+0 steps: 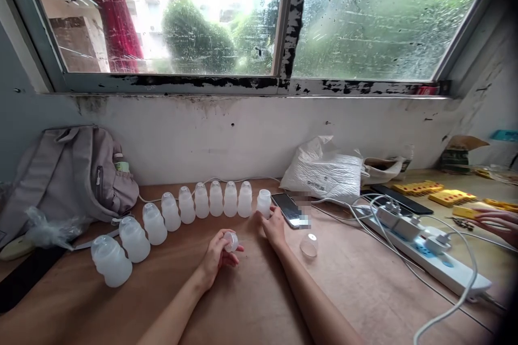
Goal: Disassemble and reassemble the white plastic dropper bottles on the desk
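A row of frosted baby bottles with clear dome caps (202, 200) curves across the table, running from the near left to the back middle. At the row's right end stands an uncapped frosted bottle (264, 200), upright, with its white threaded neck showing. My right hand (273, 225) has its fingers closed around the lower part of that bottle. Between the fingers of my left hand (218, 256) is a small translucent screw ring (231, 241), held above the table. A loose clear dome cap (309, 246) lies on the table to the right of my right forearm.
Behind my right hand lies a phone (288, 209). A silver plastic bag (324, 170) rests by the wall. To the right are a power strip (429, 248) with trailing cables, yellow blocks (451, 198) and another person's hand (497, 223). A grey backpack (76, 172) sits at left.
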`<move>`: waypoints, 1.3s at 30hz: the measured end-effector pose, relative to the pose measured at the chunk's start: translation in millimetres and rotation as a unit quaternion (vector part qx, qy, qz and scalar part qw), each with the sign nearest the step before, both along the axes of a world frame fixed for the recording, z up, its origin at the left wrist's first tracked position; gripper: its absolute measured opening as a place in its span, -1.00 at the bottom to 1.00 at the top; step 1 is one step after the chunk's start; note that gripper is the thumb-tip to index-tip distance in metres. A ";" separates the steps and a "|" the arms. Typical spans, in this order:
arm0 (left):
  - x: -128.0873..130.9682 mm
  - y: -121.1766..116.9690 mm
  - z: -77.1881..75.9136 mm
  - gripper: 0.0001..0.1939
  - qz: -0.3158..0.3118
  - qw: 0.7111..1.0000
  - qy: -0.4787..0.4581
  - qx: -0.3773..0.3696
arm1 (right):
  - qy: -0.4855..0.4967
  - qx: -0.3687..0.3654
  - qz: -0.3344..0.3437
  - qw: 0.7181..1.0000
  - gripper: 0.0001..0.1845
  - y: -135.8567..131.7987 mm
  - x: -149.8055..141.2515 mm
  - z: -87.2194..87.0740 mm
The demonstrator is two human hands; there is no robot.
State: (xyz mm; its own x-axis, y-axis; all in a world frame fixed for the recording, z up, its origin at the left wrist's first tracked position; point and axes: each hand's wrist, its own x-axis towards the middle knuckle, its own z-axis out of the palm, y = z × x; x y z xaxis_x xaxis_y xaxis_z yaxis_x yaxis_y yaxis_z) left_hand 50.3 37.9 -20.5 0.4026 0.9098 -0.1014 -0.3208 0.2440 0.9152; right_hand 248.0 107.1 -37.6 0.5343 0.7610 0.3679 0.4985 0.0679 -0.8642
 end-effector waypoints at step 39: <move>-11.0 -6.0 4.3 -0.50 0.018 0.988 -0.155 -0.003 | 0.199 -0.157 0.371 0.894 -0.58 -97.4 -26.7 29.8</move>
